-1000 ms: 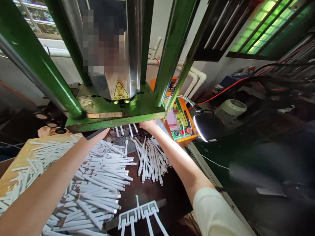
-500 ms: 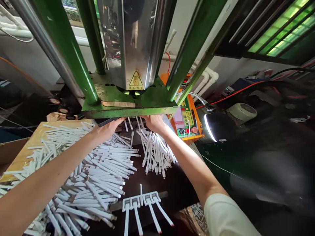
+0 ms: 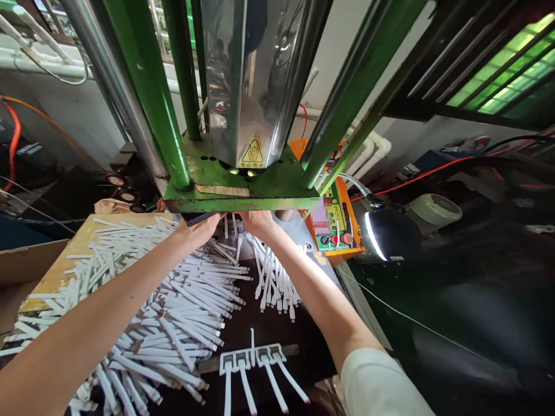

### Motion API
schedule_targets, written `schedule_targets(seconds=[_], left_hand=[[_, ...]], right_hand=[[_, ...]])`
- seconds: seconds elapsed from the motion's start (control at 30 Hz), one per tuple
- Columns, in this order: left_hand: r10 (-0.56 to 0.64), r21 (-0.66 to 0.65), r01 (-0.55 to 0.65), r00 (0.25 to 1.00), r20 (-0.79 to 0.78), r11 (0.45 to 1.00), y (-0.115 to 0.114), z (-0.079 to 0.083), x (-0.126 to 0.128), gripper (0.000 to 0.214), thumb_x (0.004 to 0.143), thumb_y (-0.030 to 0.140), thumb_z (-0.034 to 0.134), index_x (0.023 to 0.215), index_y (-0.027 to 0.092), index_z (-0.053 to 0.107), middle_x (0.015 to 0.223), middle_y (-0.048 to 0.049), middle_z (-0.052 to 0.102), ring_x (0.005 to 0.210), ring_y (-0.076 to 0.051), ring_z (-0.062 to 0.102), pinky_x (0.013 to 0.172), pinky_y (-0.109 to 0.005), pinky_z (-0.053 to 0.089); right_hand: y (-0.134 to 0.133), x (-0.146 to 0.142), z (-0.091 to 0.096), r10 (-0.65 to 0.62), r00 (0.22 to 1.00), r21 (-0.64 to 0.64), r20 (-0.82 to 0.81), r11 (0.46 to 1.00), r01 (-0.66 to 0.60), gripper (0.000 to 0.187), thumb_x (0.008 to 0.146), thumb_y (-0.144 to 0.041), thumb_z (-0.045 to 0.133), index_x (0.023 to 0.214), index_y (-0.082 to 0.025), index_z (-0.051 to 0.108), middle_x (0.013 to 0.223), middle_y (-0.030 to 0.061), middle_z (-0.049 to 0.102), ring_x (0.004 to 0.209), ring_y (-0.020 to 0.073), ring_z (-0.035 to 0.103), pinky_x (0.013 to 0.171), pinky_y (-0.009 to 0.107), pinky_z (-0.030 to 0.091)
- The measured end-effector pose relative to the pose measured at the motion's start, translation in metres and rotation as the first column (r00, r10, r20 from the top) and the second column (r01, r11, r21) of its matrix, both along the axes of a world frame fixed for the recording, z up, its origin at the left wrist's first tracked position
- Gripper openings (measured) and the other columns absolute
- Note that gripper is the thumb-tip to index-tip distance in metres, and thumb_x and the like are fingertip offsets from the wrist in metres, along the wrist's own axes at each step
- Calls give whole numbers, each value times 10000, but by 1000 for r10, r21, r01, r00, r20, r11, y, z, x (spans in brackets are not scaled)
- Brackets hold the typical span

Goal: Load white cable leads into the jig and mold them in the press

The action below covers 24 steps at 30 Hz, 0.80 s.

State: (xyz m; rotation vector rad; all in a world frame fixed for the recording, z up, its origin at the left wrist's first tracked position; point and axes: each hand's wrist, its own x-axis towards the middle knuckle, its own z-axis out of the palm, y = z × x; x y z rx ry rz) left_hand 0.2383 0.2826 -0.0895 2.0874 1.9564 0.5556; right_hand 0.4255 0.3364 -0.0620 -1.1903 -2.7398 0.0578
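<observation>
White strips [image 3: 191, 300] lie heaped, so much seems done; left hand [image 3: 197, 229] and right hand [image 3: 259, 222], apart, reach under the green press [image 3: 243, 199], their grip hidden.

I have only a low slot under the green plate [image 3: 243, 199] to reach through, with columns [image 3: 147, 104] flanking it. Strips [image 3: 173, 300] heap my left; the lamp [image 3: 390, 234] and control box [image 3: 336, 222] block my right. Bare table [image 3: 277, 332] lies between.

Left hand [image 3: 197, 228], right hand [image 3: 259, 222] under green press plate [image 3: 243, 199]; white strips [image 3: 195, 300] below.
</observation>
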Motion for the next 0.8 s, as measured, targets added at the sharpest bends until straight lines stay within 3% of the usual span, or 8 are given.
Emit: schedule_targets(seconds=[0.13,0.27,0.33,0.43,0.5,0.6,0.7,0.8], left_hand=[[-47,5,47,995,-88,999,-12,12,11,388,943,249,450,1304,152,554,1223,-149,648,1115,-256,627,973,-446,513],[-70,31,75,987,-141,997,-49,20,22,585,866,40,373,1429,153,481,1338,-196,579,1216,-328,577,999,-502,483],[-136,115,157,976,-173,981,-91,16,29,591,878,15,327,1435,142,479,1384,-178,543,1296,-313,512,1056,-478,448],[-213,378,311,936,-279,872,-180,-3,41,471,960,136,428,1425,164,497,1318,-142,589,1287,-273,513,1063,-403,441],[-171,491,299,942,-289,818,-242,-21,44,523,951,165,514,1469,191,454,1241,-124,640,1219,-261,559,1080,-392,403],[-81,520,167,980,-183,838,-314,-51,43,487,987,265,502,1472,257,462,1115,-64,710,1124,-218,609,1116,-373,352],[27,473,87,973,-228,877,-349,-72,43,394,985,361,521,1363,266,580,1097,-41,726,1089,-191,616,1160,-359,293],[48,392,128,912,-408,911,-354,-76,41,326,982,223,503,1274,268,642,1125,-22,716,1083,-155,594,1168,-350,251]], right_hand=[[-8,25,1,35,998,-8,-47,999,-35,487,922,-68,407,1332,-225,618,1301,125,640,1182,255,582,997,410,477],[-54,99,-19,-8,957,54,-290,998,25,415,949,-126,419,1296,-178,640,1372,166,572,1239,253,563,1007,437,512],[-90,149,-36,24,933,50,-358,999,-6,325,959,-221,483,1221,-200,674,1318,147,608,1193,258,607,974,455,550],[-149,222,-60,-24,912,12,-410,999,31,270,949,-269,531,1170,-276,685,1264,115,642,1184,269,632,968,472,573],[-184,255,-73,-59,921,-19,-384,998,56,320,927,-293,575,1235,-325,652,1294,104,634,1243,287,601,1000,487,563],[-216,279,-84,1,956,14,-292,1000,3,520,857,-406,675,1366,-372,573,1369,103,600,1308,346,548,1029,555,536],[-226,283,-94,90,974,83,-209,994,-74,751,800,-474,705,1493,-426,418,1411,96,572,1273,395,571,985,605,544],[-221,284,-107,75,977,128,-201,991,-50,758,817,-391,633,1507,-498,339,1406,67,580,1224,405,602,934,617,554]])
